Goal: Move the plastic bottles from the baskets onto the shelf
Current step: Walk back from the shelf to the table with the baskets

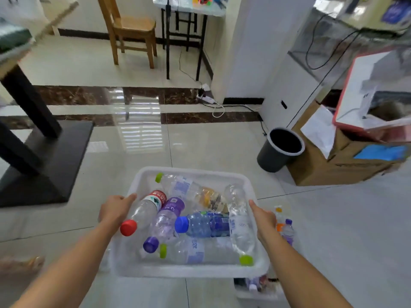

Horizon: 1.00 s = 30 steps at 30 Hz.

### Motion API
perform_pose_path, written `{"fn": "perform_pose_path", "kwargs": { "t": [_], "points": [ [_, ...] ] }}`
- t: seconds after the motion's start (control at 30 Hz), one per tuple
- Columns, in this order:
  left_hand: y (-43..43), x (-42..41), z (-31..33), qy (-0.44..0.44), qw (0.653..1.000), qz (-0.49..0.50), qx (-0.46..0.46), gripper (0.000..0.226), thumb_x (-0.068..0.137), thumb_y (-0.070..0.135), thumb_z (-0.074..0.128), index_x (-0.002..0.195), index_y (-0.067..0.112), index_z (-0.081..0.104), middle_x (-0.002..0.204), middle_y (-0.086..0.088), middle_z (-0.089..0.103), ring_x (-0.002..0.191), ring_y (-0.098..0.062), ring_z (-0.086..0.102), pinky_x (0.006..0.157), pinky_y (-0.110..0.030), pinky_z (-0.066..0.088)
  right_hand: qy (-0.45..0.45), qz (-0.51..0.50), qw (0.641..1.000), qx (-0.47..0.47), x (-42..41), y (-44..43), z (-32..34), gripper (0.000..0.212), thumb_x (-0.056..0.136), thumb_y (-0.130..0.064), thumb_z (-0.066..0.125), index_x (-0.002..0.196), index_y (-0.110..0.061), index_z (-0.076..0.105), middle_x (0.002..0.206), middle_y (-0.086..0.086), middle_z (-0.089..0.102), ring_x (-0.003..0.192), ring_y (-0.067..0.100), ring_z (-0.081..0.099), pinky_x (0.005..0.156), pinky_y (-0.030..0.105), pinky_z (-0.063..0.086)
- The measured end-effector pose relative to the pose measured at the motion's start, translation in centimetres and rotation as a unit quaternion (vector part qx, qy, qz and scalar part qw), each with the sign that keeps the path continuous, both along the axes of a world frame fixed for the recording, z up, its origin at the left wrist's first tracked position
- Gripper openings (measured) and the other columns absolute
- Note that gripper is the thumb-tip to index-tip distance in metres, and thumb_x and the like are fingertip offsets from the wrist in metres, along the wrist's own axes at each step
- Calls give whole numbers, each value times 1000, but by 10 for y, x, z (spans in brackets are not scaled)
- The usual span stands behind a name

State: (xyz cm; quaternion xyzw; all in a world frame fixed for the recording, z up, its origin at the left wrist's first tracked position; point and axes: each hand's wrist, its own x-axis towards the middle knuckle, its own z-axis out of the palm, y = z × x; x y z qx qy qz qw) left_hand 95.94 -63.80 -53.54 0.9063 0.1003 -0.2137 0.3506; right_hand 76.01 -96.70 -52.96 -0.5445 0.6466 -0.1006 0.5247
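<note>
left hand (115, 210) and right hand (265, 218) each clasp 1 side rim of the white basket (191, 274), which holds the plastic bottles (205, 225) piled loose on their sides. keep it level and the lift even on its 2 sides so none rolls out; no shelf is in view. thumbs (130, 197) lie along the top edge, fingers out of sight beneath; forearms (73, 258) reach forward, roughly parallel.
</note>
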Motion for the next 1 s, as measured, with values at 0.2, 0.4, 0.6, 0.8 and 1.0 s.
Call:
{"fn": "perform_pose_path", "kwargs": {
  "t": [0.2, 0.4, 0.6, 0.8, 1.0],
  "points": [
    [-16, -6, 206, -15, 997, -67, -40, 45, 84, 47, 67, 82, 2, 71, 84, -20, 67, 74, -32, 60, 74, -43, 47, -18, 29, 999, -19, -40, -12, 195, 56, 81, -48, 71, 111, -2, 58, 105, 11, 62, 83, 25, 61, 70, 29, 47],
    [-66, -35, 352, -59, 986, -143, -60, 44, 85, 45, 68, 73, 3, 69, 91, -24, 68, 80, -34, 63, 79, -40, 48, -23, -14, 998, -50, -108, -23, 323, 75, 77, -49, 75, 128, 2, 55, 129, 19, 58, 115, 36, 58, 96, 43, 50],
    [-128, -84, 403, -53, 970, -205, -118, 42, 85, 45, 68, 83, 3, 68, 87, -15, 67, 76, -28, 63, 71, -35, 50, -24, -85, 992, -92, -195, -37, 374, 62, 78, -48, 74, 114, 1, 61, 118, 16, 63, 106, 36, 61, 92, 43, 52],
    [-161, -162, 399, -15, 967, -199, -158, 37, 81, 41, 73, 64, 10, 64, 66, -8, 63, 57, -19, 58, 47, -26, 38, -13, -118, 988, -102, -290, -55, 384, 47, 75, -47, 75, 93, -8, 56, 87, 8, 63, 73, 26, 61, 71, 36, 52],
    [-171, -247, 384, -8, 969, -185, -165, 37, 85, 37, 70, 64, 8, 62, 63, -8, 60, 55, -21, 56, 46, -28, 37, 4, -113, 988, -104, -361, -70, 380, 45, 76, -46, 75, 92, -9, 55, 87, 8, 60, 67, 22, 58, 68, 35, 50]
  ]
}}
